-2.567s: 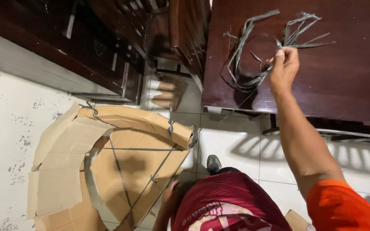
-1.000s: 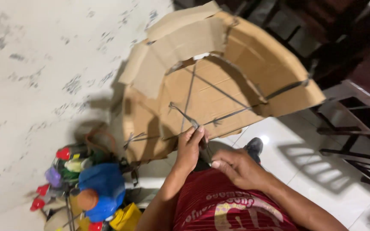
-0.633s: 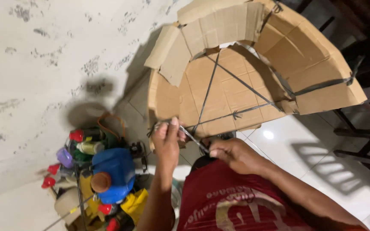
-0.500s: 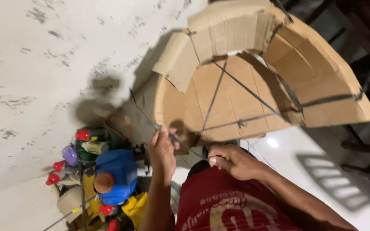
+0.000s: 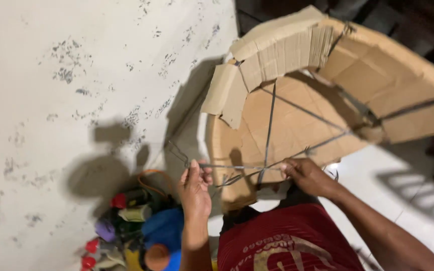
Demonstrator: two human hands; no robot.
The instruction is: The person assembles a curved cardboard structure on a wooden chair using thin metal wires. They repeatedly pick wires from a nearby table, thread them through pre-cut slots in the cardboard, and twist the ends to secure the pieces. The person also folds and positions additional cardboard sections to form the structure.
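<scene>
I've got one view only, head-worn, looking steeply down past my own chest. Red shirt (image 5: 287,241) fills the bottom edge, so the lens sits right above it, close in. Landmark is the strapped cardboard bundle (image 5: 327,110): it takes the upper right, near the camera, leaning out past the top and right edges. Left of it is speckled pale surface (image 5: 66,90); below-left of it, a cluster of coloured bottles (image 5: 136,231). Horizon's rolled, frame tilted. No second view, so no overlap.

Thin grey strap (image 5: 237,167) taut horiz. across curved cardboard frame (image 5: 297,120).
</scene>
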